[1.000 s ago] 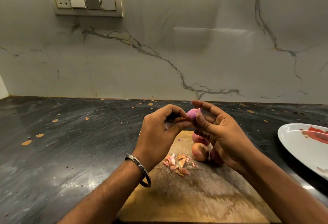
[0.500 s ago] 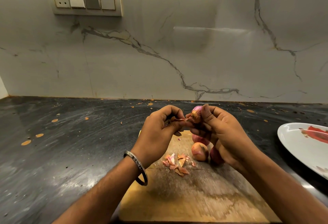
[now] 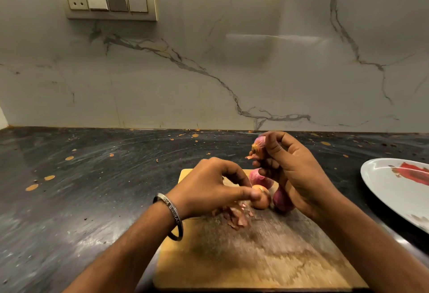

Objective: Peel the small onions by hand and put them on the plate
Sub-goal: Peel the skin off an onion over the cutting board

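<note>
My right hand point(image 3: 294, 172) pinches a small pink onion point(image 3: 258, 144) in its fingertips, raised above the wooden cutting board point(image 3: 243, 258); a flap of skin hangs from the onion's lower end. My left hand point(image 3: 209, 188), lower down, hovers over a pile of peeled skins point(image 3: 239, 217) with its fingers loosely curled, and I see nothing between them. Three more onions lie on the board: a pale orange one point(image 3: 263, 197) by my left thumb, a pink one point(image 3: 257, 177) behind it, and another pink one point(image 3: 282, 201) partly behind my right hand. The white plate point(image 3: 383, 183) sits at the right edge.
The board lies on a dark speckled stone counter point(image 3: 92, 188) backed by a marble wall. A switch panel point(image 3: 106, 0) is high on the wall at the left. The plate bears a red smear point(image 3: 413, 172). A metal bangle point(image 3: 173, 216) circles my left wrist.
My left hand has left the held onion and dropped down to the skin pile on the board. My right hand has stayed raised with the onion, shifted slightly right.
</note>
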`<state>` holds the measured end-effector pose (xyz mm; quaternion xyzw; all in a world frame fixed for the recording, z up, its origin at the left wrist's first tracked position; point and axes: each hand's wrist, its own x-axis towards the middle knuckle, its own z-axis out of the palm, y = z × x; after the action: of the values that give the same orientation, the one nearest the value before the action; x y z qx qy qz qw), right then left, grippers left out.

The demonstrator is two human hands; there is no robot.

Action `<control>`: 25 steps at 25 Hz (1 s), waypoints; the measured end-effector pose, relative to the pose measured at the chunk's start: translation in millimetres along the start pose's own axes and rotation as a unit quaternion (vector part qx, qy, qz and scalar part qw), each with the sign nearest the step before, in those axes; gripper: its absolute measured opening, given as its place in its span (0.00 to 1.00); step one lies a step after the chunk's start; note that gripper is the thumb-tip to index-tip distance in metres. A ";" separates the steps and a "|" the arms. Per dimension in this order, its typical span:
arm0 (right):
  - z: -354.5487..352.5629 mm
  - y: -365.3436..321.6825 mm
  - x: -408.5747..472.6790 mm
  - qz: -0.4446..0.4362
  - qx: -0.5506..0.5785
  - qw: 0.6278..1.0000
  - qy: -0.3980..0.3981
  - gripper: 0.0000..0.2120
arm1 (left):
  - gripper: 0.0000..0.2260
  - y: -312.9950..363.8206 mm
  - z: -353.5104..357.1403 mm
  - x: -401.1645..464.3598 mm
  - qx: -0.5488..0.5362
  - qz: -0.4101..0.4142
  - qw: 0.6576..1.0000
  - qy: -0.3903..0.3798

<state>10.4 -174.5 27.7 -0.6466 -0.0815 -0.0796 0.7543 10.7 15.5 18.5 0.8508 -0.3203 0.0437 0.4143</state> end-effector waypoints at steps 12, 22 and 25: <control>2.4 -1.8 -3.9 0.055 -0.044 0.992 -0.105 0.17 | 0.12 -0.2 7.1 4.2 -0.085 0.060 0.972 0.209; 3.2 0.1 -5.8 -0.006 -0.116 0.987 -0.108 0.24 | 0.18 -2.0 7.4 4.1 -0.100 0.059 0.973 0.202; 3.1 0.4 -5.6 -0.008 -0.119 0.986 -0.114 0.24 | 0.17 -2.2 8.0 3.2 -0.120 0.057 0.968 0.214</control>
<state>4.9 -171.3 26.6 -0.7358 -0.1620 -0.0206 0.6572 13.0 9.0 13.0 0.7460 -0.2749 0.2095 0.5692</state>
